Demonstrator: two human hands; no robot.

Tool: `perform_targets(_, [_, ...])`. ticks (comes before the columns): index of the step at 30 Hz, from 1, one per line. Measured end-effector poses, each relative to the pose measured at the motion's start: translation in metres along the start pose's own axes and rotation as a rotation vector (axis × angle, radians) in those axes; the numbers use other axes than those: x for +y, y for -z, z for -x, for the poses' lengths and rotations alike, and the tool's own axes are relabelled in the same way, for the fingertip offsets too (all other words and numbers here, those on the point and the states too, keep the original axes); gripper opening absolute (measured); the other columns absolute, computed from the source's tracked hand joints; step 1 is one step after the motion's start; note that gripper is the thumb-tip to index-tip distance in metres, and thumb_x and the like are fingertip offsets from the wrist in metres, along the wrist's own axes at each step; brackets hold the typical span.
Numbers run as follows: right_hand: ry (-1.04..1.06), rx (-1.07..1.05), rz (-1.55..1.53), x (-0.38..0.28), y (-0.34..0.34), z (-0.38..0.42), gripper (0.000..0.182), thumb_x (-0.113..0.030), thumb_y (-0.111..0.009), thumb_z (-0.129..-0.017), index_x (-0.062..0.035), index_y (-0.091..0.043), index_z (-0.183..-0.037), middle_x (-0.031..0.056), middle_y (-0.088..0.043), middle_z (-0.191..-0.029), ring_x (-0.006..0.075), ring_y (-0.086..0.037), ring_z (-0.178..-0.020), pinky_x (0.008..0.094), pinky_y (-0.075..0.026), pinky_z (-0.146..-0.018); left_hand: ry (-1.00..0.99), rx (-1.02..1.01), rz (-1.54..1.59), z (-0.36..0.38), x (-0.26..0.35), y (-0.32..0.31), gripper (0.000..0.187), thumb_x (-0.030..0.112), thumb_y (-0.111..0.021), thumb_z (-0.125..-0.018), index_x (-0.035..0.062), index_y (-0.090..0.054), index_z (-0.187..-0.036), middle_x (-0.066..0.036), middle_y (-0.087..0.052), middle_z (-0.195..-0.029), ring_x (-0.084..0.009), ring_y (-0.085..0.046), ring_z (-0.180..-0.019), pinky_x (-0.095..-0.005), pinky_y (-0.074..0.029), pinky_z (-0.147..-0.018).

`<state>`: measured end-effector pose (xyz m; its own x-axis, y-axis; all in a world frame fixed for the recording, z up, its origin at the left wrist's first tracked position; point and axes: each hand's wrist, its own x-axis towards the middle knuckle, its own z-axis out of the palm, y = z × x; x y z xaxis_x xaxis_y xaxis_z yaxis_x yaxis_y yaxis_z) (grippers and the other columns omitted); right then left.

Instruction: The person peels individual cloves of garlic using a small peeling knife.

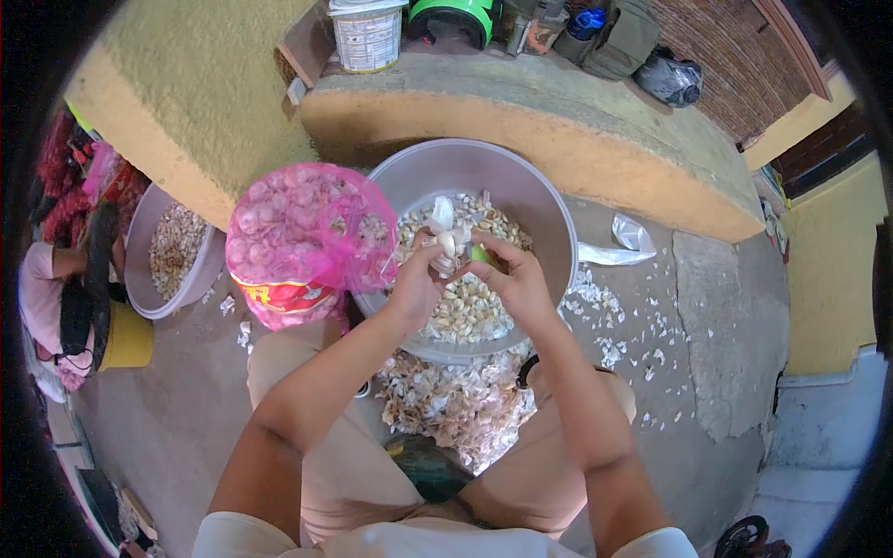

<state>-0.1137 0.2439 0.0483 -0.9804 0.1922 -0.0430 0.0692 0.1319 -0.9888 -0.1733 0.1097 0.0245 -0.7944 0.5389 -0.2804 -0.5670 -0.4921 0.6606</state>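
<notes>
My left hand (418, 282) is closed around a garlic bulb (447, 244), with loose white skin sticking up from it. My right hand (517, 279) grips a small green-handled tool (480, 255) right beside the bulb; its working end is too small to make out. Both hands are over a large grey plastic basin (554, 200), in which many separated garlic cloves (476, 312) lie. Against the basin's left side leans a pink mesh sack (279, 223) full of garlic bulbs. A heap of papery garlic skins (456, 400) lies between my legs.
At left, another person (56, 302) sits by a second basin (200, 270) of garlic and a yellow bucket (128, 337). Behind, a concrete ledge (521, 121) bears a white bucket (366, 42), a green helmet (456, 17) and bags. Skin scraps (609, 316) litter the floor at right.
</notes>
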Motion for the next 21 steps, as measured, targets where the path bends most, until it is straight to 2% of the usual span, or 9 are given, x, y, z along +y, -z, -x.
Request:
perform_targets(4, [-0.075,0.060,-0.063,0.013,0.002,0.010,0.036,-0.012,-0.064,-0.073,-0.0052,-0.055,-0.108,0.0059,-0.058,-0.098,0.0105,-0.051,-0.087,0.0226,-0.041,-0.074,0.082,-0.161,-0.080,0.013,0.001,0.011,0.035,0.010,-0.036,-0.078,0.0060,-0.032,-0.112,-0.012,-0.049,-0.105,-0.0246,-0.053,-0.096,-0.0391,-0.046,-0.083])
perform_targets(7, [-0.136,0.115,-0.111,0.008,0.008,0.019,0.036,-0.013,-0.064,-0.074,-0.0054,-0.055,-0.108,0.0051,-0.057,-0.099,0.0100,-0.050,-0.085,0.0223,-0.041,-0.073,0.120,-0.158,-0.104,0.027,0.003,0.012,0.037,0.009,-0.036,-0.076,0.0054,-0.031,-0.112,-0.013,-0.048,-0.105,-0.0292,-0.054,-0.094,-0.0411,-0.046,-0.083])
perform_targets(12, [-0.156,0.119,-0.162,0.000,0.011,0.039,0.035,-0.012,-0.063,-0.074,-0.0061,-0.056,-0.107,0.0031,-0.056,-0.098,0.0091,-0.049,-0.081,0.0218,-0.040,-0.071,0.119,-0.178,-0.048,0.046,0.008,0.016,0.039,0.012,-0.045,-0.079,0.0054,-0.029,-0.114,-0.013,-0.049,-0.104,-0.0276,-0.055,-0.092,-0.0399,-0.047,-0.082])
perform_targets(15, [-0.124,-0.044,0.036,-0.004,0.011,0.052,0.035,-0.011,-0.064,-0.073,-0.0068,-0.056,-0.107,0.0039,-0.058,-0.099,0.0105,-0.051,-0.082,0.0239,-0.041,-0.070,0.097,-0.159,-0.121,0.058,0.013,0.013,0.042,0.015,-0.052,-0.079,0.0055,-0.031,-0.114,-0.011,-0.049,-0.103,-0.0242,-0.055,-0.091,-0.0377,-0.048,-0.080])
perform_targets(18, [-0.191,-0.237,0.244,-0.012,0.005,0.067,0.036,-0.017,-0.063,-0.073,-0.0069,-0.056,-0.106,0.0093,-0.059,-0.098,0.0160,-0.054,-0.084,0.0283,-0.042,-0.072,0.057,-0.100,-0.136,0.068,0.011,0.014,0.037,0.015,-0.053,-0.080,0.0069,-0.037,-0.113,-0.010,-0.053,-0.096,-0.0219,-0.056,-0.088,-0.0359,-0.049,-0.077])
perform_targets(21, [-0.115,-0.502,0.616,0.011,-0.004,0.085,0.038,-0.024,-0.061,-0.074,-0.0073,-0.055,-0.107,0.0178,-0.058,-0.098,0.0224,-0.057,-0.078,0.0323,-0.044,-0.071,0.013,0.001,-0.106,0.076,0.001,0.021,0.029,0.015,-0.052,-0.081,0.0050,-0.043,-0.107,-0.009,-0.056,-0.090,-0.0210,-0.057,-0.084,-0.0352,-0.050,-0.075])
